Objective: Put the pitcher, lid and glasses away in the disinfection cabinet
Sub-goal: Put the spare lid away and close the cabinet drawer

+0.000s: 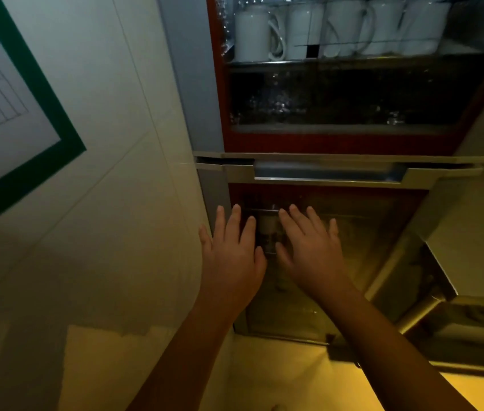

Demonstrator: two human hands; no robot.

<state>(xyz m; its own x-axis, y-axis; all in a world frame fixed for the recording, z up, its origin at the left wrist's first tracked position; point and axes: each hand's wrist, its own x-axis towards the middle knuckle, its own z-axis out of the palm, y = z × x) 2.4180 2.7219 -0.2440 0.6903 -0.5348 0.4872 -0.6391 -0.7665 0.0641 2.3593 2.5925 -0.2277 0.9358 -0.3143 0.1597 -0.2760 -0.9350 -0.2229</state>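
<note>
Door (368, 247) of lower cabinet: left hand (231, 256) at left edge, right hand (309, 250) beside, both flat, spread

Close head view, down toward cabinet (323, 143)

Only two hands and two forearms of the person are in view. The left hand (231, 256) and the right hand (312, 250) are bare, each showing five slim fingers with short, rounded nails (the dim yellowish light blurs finer detail). The left forearm (193, 351) and the right forearm (398, 351) are uncovered from the wrist to the picture's lower edge, slender at the wrist and broadening toward the elbow.
</note>
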